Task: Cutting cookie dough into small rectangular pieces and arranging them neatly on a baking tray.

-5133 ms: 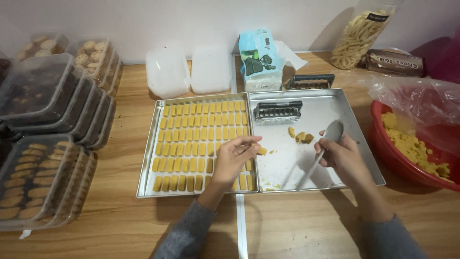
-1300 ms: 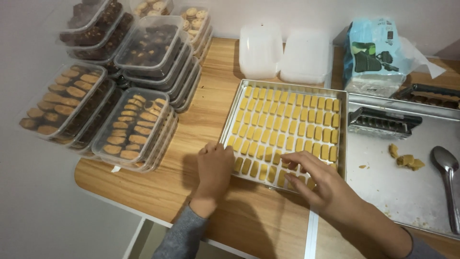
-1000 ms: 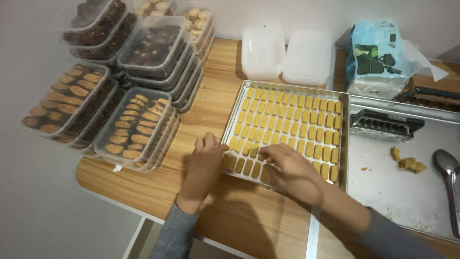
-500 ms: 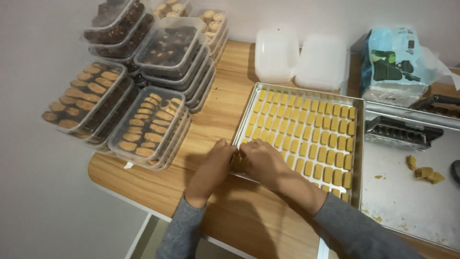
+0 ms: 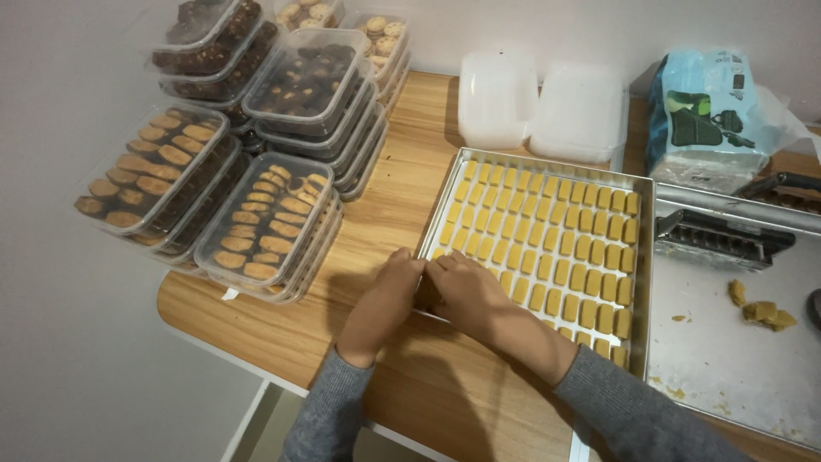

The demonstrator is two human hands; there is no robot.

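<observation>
A: Where are the hands?

B: Both sit at the near left corner of the shallow rectangular metal baking tray (image 5: 643, 248) filled with rows of small yellow rectangular dough pieces (image 5: 547, 248). The left hand (image 5: 382, 304) and the right hand (image 5: 469, 291) meet there, fingertips touching each other over the tray's rim.

A: Gripping anything?

B: Fingers are curled and narrow, pressed to the corner; whether they pinch a piece, I cannot tell.

A: What lies around them?

B: Left of the left hand, stacks of clear plastic boxes of brown biscuits (image 5: 265, 227) stand on the wooden table (image 5: 385, 197). Beyond the hands, past the tray's far edge, are two empty translucent plastic containers (image 5: 539, 107). To the right of the right hand lies a second, mostly bare metal tray (image 5: 735, 359) with a few yellow crumbs (image 5: 757, 308).
</observation>
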